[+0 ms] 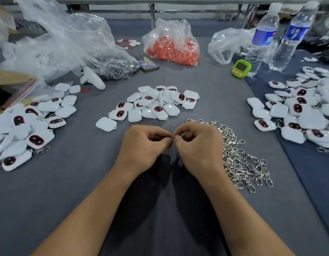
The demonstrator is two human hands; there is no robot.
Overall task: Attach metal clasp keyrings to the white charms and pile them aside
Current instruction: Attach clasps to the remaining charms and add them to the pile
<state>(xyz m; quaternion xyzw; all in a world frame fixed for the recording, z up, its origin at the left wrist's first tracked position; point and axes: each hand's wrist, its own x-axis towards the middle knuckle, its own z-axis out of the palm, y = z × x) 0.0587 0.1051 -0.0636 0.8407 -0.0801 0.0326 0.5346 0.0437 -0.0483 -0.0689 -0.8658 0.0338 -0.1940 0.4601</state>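
Pinching w/ both hands: left hand [145, 145] and right hand [198, 146] meet fingertip to fingertip, fingers curled, each nipping a small metal ring [173, 137] btw them, over the grey table [160, 209]. I can't tell whether either palm hides a charm; what I see in the grip is only that bit of metal. Just right of the grip, touching the right hand's outer edge, lies the heap of clasp keyrings [241, 163], silver and tangled. Straight ahead of the grip, near it, sits the middle pile of white charms [156, 104], some face up w/ dark red-rimmed ovals, some blank side up; one loose charm [106, 124] lies ahead-left, apart from that pile. Far left of the grip is the left charm pile [21, 130], a clasp showing at its near edge; far right is the right charm pile [304, 111], clasps visible among them too. Well beyond the middle pile: a bag of red parts [172, 47], a phone [147, 63] beside it, a green timer [240, 68] ahead-right, two water bottles [261, 39] upright behind the timer, and clear plastic bags [67, 39] ahead-left w/ a white controller [91, 78] at their near edge.
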